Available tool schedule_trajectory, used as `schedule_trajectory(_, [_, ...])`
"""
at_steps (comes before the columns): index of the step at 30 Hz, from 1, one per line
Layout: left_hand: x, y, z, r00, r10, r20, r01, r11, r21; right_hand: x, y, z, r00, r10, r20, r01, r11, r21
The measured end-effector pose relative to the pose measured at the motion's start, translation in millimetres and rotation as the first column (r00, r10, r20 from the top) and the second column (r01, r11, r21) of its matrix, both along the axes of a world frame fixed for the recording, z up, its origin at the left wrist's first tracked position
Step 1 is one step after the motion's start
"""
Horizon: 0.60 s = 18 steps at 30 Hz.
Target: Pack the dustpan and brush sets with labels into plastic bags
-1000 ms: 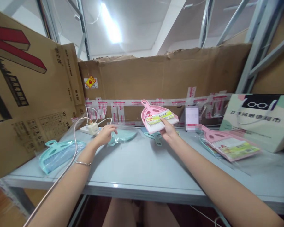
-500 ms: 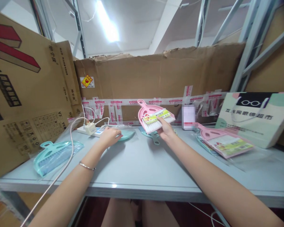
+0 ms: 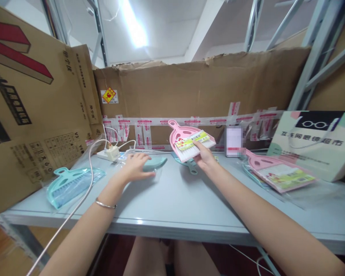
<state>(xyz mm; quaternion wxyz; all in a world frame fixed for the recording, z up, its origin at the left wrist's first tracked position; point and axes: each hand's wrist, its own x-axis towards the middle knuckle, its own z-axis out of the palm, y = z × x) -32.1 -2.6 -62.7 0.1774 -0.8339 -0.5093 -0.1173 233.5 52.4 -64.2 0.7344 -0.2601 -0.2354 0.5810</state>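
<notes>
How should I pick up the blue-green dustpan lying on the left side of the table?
Take the teal dustpan by its looped handle, coming from above on the left. It lies flat in a clear bag with the handle pointing toward the cardboard. A white cable crosses its right end, so that side is crowded.

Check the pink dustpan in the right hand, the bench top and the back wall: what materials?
The pink dustpan, in the right hand: moulded plastic by the look, smooth, slightly glossy, slotted handle; its white bristles look synthetic. The bench top: probably painted metal, pale grey, soft glare at the front edge. The back wall: brown corrugated cardboard, matte, torn top edge, taped seam.
</notes>
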Motion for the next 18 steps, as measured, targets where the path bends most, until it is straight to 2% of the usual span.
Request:
schedule_trajectory(3, [15.8,-0.9,-4.5,0.991,-0.060,-0.119,0.052,0.996,-0.068,0.1,-1.1,1.2,1.000,0.008,-0.002,-0.008,1.000,0.012])
schedule_trajectory(5, [18.7,-1.9,-1.5,0.992,-0.055,-0.116,0.047,0.997,-0.068,0.8,-1.4,1.9,1.000,0.010,-0.008,-0.010,1.000,0.019])
schedule_trajectory(9, [2.2,-6.8,12.7,0.980,-0.167,0.112,0.171,0.985,-0.029,3.0,-0.2,2.4,1.000,0.014,-0.006,-0.014,1.000,0.019])
schedule_trajectory(11, [-15.2,-7.5,17.6,0.967,-0.165,0.194,0.175,0.984,-0.038,4.0,0.5,2.4,1.000,0.015,-0.003,-0.015,1.000,0.019])
schedule_trajectory(13, [-35.5,-5.1,20.4,0.977,-0.082,0.197,0.101,0.991,-0.087,4.4,0.8,2.5,1.000,0.014,0.000,-0.014,1.000,0.013])
schedule_trajectory(15, [-52.7,-1.6,23.6,0.985,0.049,0.163,-0.032,0.994,-0.105,4.3,0.5,2.7,1.000,0.010,0.002,-0.010,1.000,0.005])
schedule_trajectory(18, [-55.4,-3.2,32.3,0.938,0.285,0.195,-0.298,0.954,0.038,3.5,-0.7,3.1,1.000,0.004,0.002,-0.004,1.000,-0.002])
